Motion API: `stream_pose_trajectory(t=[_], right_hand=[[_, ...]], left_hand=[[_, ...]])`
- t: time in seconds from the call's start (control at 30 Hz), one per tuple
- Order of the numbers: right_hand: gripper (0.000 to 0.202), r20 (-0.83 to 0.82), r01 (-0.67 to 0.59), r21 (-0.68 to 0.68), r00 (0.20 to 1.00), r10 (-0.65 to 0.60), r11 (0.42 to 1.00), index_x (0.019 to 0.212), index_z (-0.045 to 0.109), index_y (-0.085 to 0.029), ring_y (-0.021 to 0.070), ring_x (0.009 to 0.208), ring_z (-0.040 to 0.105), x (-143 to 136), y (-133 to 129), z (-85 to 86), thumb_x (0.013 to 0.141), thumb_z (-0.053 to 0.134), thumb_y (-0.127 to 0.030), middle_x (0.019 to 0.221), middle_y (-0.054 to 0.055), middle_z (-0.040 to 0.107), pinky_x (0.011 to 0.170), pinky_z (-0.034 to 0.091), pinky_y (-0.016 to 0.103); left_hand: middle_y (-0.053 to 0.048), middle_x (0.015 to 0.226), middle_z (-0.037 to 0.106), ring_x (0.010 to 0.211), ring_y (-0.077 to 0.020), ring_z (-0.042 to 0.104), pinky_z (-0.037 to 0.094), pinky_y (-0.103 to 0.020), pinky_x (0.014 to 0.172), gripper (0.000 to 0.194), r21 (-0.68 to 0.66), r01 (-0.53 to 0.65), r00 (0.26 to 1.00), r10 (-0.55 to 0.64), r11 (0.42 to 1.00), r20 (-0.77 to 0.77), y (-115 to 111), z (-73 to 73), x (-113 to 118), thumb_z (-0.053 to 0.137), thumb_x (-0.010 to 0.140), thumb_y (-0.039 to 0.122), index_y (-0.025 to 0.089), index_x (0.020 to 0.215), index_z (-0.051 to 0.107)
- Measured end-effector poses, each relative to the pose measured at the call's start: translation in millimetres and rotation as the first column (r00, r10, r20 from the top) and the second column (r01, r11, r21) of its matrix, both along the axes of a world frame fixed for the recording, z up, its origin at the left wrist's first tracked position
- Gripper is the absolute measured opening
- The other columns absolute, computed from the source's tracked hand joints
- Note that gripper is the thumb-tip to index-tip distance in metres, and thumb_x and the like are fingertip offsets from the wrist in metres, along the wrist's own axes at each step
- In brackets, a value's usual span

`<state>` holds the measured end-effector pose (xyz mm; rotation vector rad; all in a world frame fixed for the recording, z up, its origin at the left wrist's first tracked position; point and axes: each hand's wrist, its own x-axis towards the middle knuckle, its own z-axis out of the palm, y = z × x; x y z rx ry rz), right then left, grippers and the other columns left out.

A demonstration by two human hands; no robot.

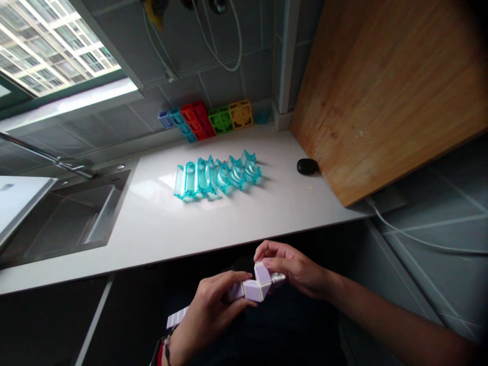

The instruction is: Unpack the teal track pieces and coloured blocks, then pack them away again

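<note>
Lilac puzzle (253,291) hangs bent between left hand (212,299) and right hand (295,269), each grip clamped on it; teal pieces (206,178) lie near coloured blocks (197,122) on the surface (229,223).

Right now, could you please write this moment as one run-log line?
left hand: holds lilac segmented toy; right hand: also holds it; counter: teal pieces

Daylight from a window (61,46) gleams on a white countertop (229,223); grey tiles (186,94) line the wall, a metal sink (64,223) sits left, a wooden board (392,91) right
</note>
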<state>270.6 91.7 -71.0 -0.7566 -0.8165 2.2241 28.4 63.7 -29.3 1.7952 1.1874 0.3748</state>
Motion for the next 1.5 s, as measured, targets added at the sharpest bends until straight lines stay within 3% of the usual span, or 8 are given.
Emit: stream_pose_trajectory(t=[0.1, 0.2, 0.33, 0.43, 0.9, 1.07, 1.27, 1.5], right_hand=[[0.030, 0.174, -0.041, 0.325, 0.985, -0.017, 0.945, 0.115, 0.068, -0.021, 0.0163, 0.091, 0.063, 6.9, 2.6, 13.1, 0.093, 0.069, -0.041, 0.105, 0.004, 0.065, 0.077, 0.052, 0.027], [0.043, 0.351, -0.170, 0.638, 0.932, -0.087, 0.751, 0.117, 0.070, -0.022, 0.0203, 0.108, 0.061, 13.7, 3.6, 27.4, 0.081, 0.085, -0.039, 0.121, 0.007, 0.062, 0.092, 0.050, 0.031], [0.032, 0.474, -0.316, 0.771, 0.865, -0.166, 0.553, 0.115, 0.069, -0.019, 0.0206, 0.109, 0.062, 16.3, 3.9, 34.7, 0.088, 0.079, -0.032, 0.118, 0.009, 0.066, 0.094, 0.050, 0.030], [0.024, 0.506, -0.375, 0.783, 0.848, -0.158, 0.496, 0.115, 0.068, -0.016, 0.0205, 0.107, 0.062, 15.8, 4.4, 34.8, 0.094, 0.071, -0.025, 0.115, 0.010, 0.067, 0.097, 0.049, 0.032], [0.021, 0.369, -0.250, 0.609, 0.930, 0.011, 0.753, 0.108, 0.073, -0.016, 0.0152, 0.081, 0.059, 11.2, -2.1, 35.6, 0.093, 0.071, -0.030, 0.100, 0.005, 0.067, 0.070, 0.045, 0.026], [0.024, 0.269, -0.143, 0.532, 0.963, -0.007, 0.834, 0.112, 0.071, -0.017, 0.0158, 0.086, 0.058, 9.5, -2.9, 34.6, 0.096, 0.067, -0.034, 0.102, 0.005, 0.066, 0.076, 0.046, 0.028], [0.035, 0.073, -0.128, 0.423, 0.992, 0.107, 0.897, 0.115, 0.069, -0.017, 0.0173, 0.087, 0.061, 2.5, -11.0, 28.1, 0.093, 0.070, -0.045, 0.103, 0.007, 0.065, 0.075, 0.050, 0.029], [0.037, 0.197, -0.029, 0.245, 0.980, -0.020, 0.969, 0.102, 0.067, -0.015, 0.0116, 0.069, 0.055, 4.5, -6.0, 27.5, 0.091, 0.072, -0.050, 0.081, 0.000, 0.062, 0.062, 0.042, 0.022]], left_hand=[[-0.006, 0.091, 0.075, 0.073, -0.0152, 0.064, 0.046, -0.023, 0.068, 0.036, 0.150, 0.034, 0.997, -0.024, 0.988, -0.068, -1.8, -3.3, 0.7, 0.074, 0.090, 0.039, 0.019, 0.121, 0.071], [-0.006, 0.088, 0.075, 0.071, -0.0155, 0.065, 0.047, -0.023, 0.067, 0.037, 0.171, 0.048, 0.996, -0.034, 0.984, -0.084, 0.9, -4.4, 5.7, 0.074, 0.090, 0.042, 0.018, 0.118, 0.072], [-0.003, 0.082, 0.074, 0.066, -0.0132, 0.060, 0.044, -0.022, 0.063, 0.032, 0.046, -0.004, 0.998, 0.007, 0.999, -0.069, 4.9, 2.6, 13.9, 0.073, 0.091, 0.041, 0.017, 0.112, 0.074], [-0.003, 0.080, 0.072, 0.066, -0.0130, 0.057, 0.042, -0.021, 0.061, 0.028, -0.075, -0.003, 0.999, -0.001, 0.997, -0.051, 4.8, 13.7, 15.9, 0.067, 0.094, 0.037, 0.016, 0.112, 0.075], [-0.006, 0.082, 0.069, 0.067, -0.0128, 0.050, 0.037, -0.023, 0.061, 0.048, -0.539, 0.149, 0.975, -0.031, 0.829, 0.221, 11.3, 26.5, 5.2, 0.059, 0.095, 0.059, 0.012, 0.097, 0.072], [-0.001, 0.064, 0.058, 0.059, -0.0112, 0.045, 0.031, -0.024, 0.056, 0.056, -0.411, 0.013, 0.994, 0.031, 0.912, 0.101, 8.2, 24.4, 8.5, 0.051, 0.097, 0.064, 0.014, 0.074, 0.065], [-0.003, 0.058, 0.060, 0.043, -0.0085, 0.039, 0.026, -0.022, 0.044, 0.067, -0.705, 0.170, 0.941, 0.101, 0.688, 0.324, 1.4, 13.3, 5.7, 0.044, 0.094, 0.074, 0.011, 0.085, 0.067], [-0.007, 0.084, 0.069, 0.063, -0.0120, 0.056, 0.040, -0.022, 0.057, 0.043, -0.471, -0.081, 0.939, 0.225, 0.879, 0.260, -1.1, 8.9, 12.1, 0.067, 0.092, 0.054, 0.012, 0.100, 0.069]])
